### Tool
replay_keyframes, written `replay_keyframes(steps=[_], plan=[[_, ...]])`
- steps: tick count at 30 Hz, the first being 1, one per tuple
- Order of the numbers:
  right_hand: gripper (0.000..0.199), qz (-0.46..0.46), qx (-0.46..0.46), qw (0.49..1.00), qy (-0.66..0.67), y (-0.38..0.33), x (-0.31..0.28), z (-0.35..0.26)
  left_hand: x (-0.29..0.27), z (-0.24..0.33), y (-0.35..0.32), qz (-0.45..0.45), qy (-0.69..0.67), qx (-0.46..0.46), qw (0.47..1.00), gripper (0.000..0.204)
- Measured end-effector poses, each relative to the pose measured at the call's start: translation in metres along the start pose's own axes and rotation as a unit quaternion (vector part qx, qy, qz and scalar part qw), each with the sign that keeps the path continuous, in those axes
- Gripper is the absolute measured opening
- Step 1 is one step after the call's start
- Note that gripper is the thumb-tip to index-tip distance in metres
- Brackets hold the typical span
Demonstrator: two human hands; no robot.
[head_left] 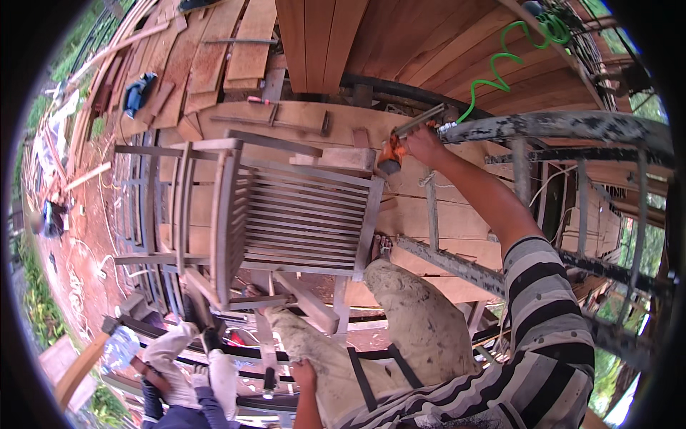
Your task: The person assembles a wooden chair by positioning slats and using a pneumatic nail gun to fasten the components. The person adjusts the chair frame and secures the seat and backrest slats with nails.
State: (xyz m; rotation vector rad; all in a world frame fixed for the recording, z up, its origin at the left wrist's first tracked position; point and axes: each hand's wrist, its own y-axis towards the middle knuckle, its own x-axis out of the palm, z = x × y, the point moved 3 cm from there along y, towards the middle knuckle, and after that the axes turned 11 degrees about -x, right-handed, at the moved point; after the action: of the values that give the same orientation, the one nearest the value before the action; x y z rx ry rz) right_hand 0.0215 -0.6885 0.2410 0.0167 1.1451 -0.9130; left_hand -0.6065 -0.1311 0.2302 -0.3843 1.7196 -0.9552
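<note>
Deck under you: wooden plank platform (429,214), boards pale to reddish, edges curved by the lens.
On deck, centre: your slatted wooden chair frame (286,214), lying tipped on its side.
On deck, behind chair: short wood block (343,157) and a flat batten (286,121).
On deck, far end: stack of long planks (321,36); loose boards (214,50) to your left of it.
On loose boards: blue object (136,91), kind unclear.
Along deck, your right: green coiled hose (500,64).
Below deck: reddish bare ground (78,236).

Wooden chair (286,214) blocks the left; scaffold bars (564,129) crowd the right.
</note>
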Motion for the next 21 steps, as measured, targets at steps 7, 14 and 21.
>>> replay_keyframes(steps=[7,14,21], plan=[[0.027,-0.027,0.088,0.991,0.094,0.089,0.133,-0.02,0.002,0.06,-0.005,-0.077,0.08,-0.08,0.991,0.07],[0.02,-0.107,0.107,0.984,0.099,0.107,0.183,-0.025,0.015,0.046,0.001,-0.083,0.059,-0.074,0.992,0.071],[0.029,0.054,0.164,0.937,0.303,0.055,0.149,-0.142,0.0,0.061,0.0,-0.094,0.058,-0.08,0.991,0.072]])
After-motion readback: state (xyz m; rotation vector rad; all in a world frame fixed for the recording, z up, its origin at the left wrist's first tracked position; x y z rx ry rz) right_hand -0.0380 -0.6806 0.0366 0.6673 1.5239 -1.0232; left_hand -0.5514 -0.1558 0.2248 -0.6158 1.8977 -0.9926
